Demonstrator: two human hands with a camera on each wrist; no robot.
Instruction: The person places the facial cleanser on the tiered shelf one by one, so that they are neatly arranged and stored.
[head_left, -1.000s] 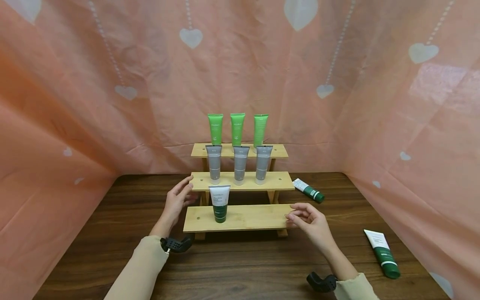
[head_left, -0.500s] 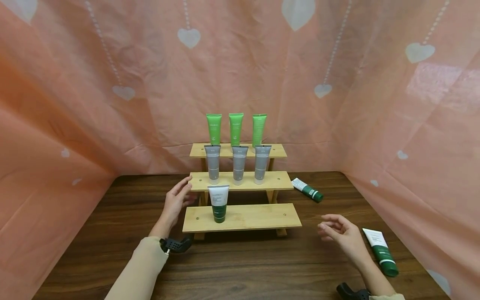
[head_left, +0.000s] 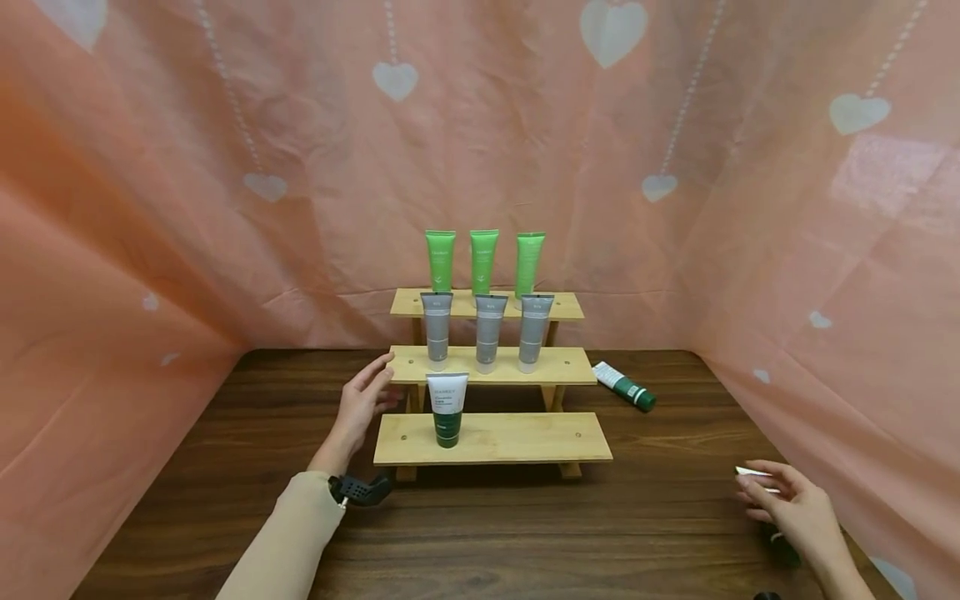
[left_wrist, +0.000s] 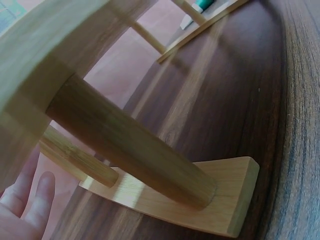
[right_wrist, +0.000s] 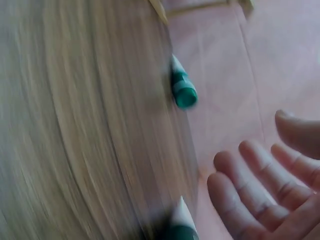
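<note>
My left hand [head_left: 358, 410] is at the left end of the middle tier of a three-step wooden stand [head_left: 517, 437], fingertips right at the board's edge. In the left wrist view, its fingers [left_wrist: 39, 207] show beside the stand's leg [left_wrist: 135, 142]. My right hand [head_left: 798, 508] is over a white-and-green squeeze tube [head_left: 782, 547] lying at the right of the table, partly hidden by the hand. The right wrist view shows the fingers [right_wrist: 255, 185] apart and loosely bent, with that tube [right_wrist: 183, 222] below them. One white-and-green tube [head_left: 447, 408] stands on the lowest tier, towards the left.
Three grey tubes [head_left: 488, 333] stand on the middle tier and three bright green tubes [head_left: 483, 260] on the top one. Another white-and-green tube [head_left: 624, 387] lies on the dark wooden table [head_left: 525, 533] right of the stand. Pink curtain [head_left: 480, 150] surrounds the table.
My right hand has left the right end of the lowest tier and moved right and nearer, over the lying tube. My left hand has stayed at the stand. The head view has shifted slightly.
</note>
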